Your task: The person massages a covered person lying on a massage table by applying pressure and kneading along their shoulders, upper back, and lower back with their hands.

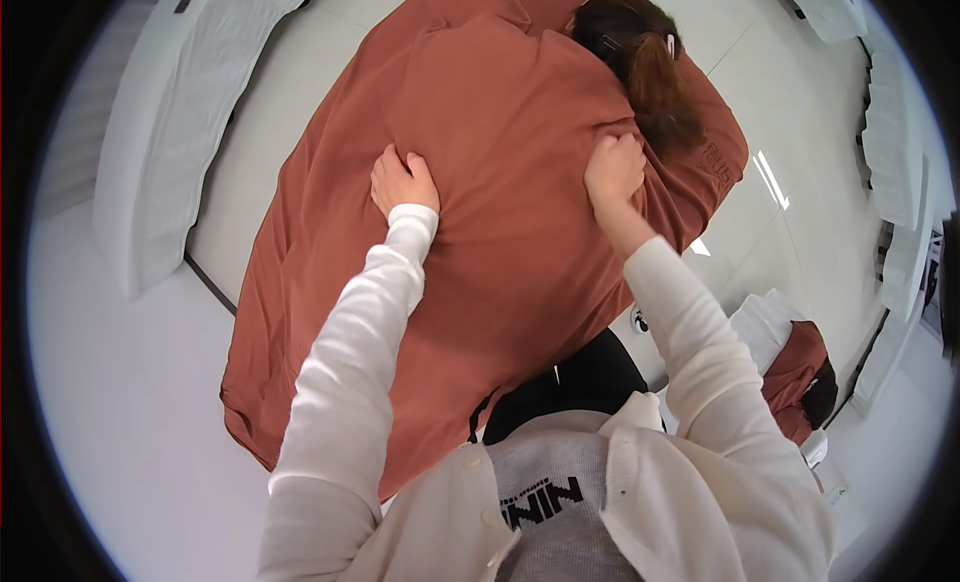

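Note:
A large rust-red cloth [480, 132] is spread out in front of me, wrinkled, and covers most of what lies beneath it. My left hand [404, 183] rests on its middle-left part, fingers bent and gripping a fold. Closer to the head end, my right hand [615, 170] is closed on the cloth in a fist. Beside my right hand is a person's head [640, 57] with dark hair tied back, face turned away. The cloth lies against that person, and their body is hidden.
White-covered furniture [190, 112] stands at the left, and more white covers [895, 142] run along the right. The floor [745, 92] is pale tile. At the lower right lies another rust-red cloth [790, 372] beside white fabric.

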### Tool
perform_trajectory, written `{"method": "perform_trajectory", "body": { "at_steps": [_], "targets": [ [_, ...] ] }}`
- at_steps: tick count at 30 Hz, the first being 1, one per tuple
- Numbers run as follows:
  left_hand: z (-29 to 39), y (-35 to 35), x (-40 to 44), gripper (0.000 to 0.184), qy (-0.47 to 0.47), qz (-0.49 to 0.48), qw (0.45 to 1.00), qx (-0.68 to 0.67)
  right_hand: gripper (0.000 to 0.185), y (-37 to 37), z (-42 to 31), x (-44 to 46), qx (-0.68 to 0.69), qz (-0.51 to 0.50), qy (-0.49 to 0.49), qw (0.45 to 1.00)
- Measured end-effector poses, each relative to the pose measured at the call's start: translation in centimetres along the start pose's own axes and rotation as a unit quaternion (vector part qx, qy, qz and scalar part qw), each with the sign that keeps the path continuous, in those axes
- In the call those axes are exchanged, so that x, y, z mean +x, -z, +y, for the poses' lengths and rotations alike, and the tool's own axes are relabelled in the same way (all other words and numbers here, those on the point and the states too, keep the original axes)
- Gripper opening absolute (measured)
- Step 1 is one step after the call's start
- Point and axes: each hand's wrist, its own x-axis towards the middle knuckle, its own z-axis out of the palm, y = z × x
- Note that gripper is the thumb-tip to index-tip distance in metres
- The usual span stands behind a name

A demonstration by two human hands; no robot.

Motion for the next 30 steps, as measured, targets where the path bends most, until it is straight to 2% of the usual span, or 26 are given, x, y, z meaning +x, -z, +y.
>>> {"method": "perform_trajectory", "body": {
  "at_steps": [1, 3, 5, 7, 11, 16, 18, 19, 21, 22, 23, 25, 26, 27, 29, 30],
  "targets": [
    [-0.1, 0.1, -0.1, 0.045, 0.0, -0.004, 1.0, 0.001, 0.034, -0.7, 1.5, -0.6, 0.002, -0.001, -0.001, 1.0],
    [0.4, 0.4, -0.4, 0.046, 0.005, -0.01, 1.0, -0.002, 0.029, -1.3, 4.5, -0.8, 0.102, 0.057, 0.094, 0.989],
    [0.8, 0.6, -1.0, 0.046, -0.002, 0.0, 1.0, 0.004, 0.025, -1.7, 5.4, 0.4, 0.146, 0.076, 0.114, 0.98],
    [0.8, 0.6, -1.1, 0.047, 0.006, -0.001, 1.0, 0.011, 0.026, -1.2, 5.2, 2.4, 0.111, -0.052, 0.078, 0.989],
    [1.3, 0.7, -0.3, 0.048, 0.025, -0.002, 1.0, 0.018, 0.032, -0.9, 3.5, 3.0, 0.09, -0.068, 0.037, 0.993],
    [0.1, 0.9, -0.1, 0.051, 0.02, -0.037, 0.999, 0.007, 0.035, -0.5, 5.8, 2.9, 0.127, -0.067, 0.054, 0.988],
    [-2.0, 1.8, -0.2, 0.053, -0.01, -0.102, 0.994, -0.032, 0.035, -0.1, 8.7, 3.9, 0.292, -0.125, 0.125, 0.94],
    [-1.9, 3.2, -1.1, 0.053, -0.012, -0.099, 0.994, -0.032, 0.034, 1.4, 9.6, 4.6, 0.255, -0.195, 0.089, 0.943],
    [-2.1, 6.1, -3.7, 0.056, -0.099, -0.126, 0.985, 0.062, 0.034, 3.0, 10.8, 5.1, 0.159, -0.165, -0.006, 0.973],
    [-2.9, 6.0, -5.1, 0.059, -0.112, -0.104, 0.987, 0.041, 0.033, 4.7, 9.3, 4.4, 0.254, -0.112, 0.04, 0.96],
    [-3.9, 5.5, -6.5, 0.061, -0.125, -0.083, 0.988, 0.021, 0.033, 4.7, 7.5, 3.6, 0.256, -0.113, 0.037, 0.959],
    [-4.0, 5.4, -8.3, 0.064, -0.151, -0.069, 0.984, 0.057, 0.035, 3.6, 4.9, 2.9, 0.316, -0.034, 0.153, 0.936],
    [-3.7, 5.4, -8.6, 0.064, -0.149, -0.053, 0.984, 0.079, 0.043, -1.3, 5.6, 4.3, 0.134, -0.113, 0.18, 0.968],
    [-3.1, 5.0, -8.7, 0.065, -0.147, -0.037, 0.983, 0.1, 0.052, 0.7, 2.1, 2.4, 0.119, -0.082, 0.067, 0.987],
    [-2.0, 4.5, -8.4, 0.062, -0.128, -0.035, 0.987, 0.09, 0.06, 0.8, 0.3, 4.0, 0.09, -0.156, -0.029, 0.983],
    [-1.5, 4.4, -8.0, 0.059, -0.077, -0.044, 0.994, 0.068, 0.063, -0.1, 0.4, 5.4, 0.094, -0.195, -0.033, 0.976]
  ]
}}
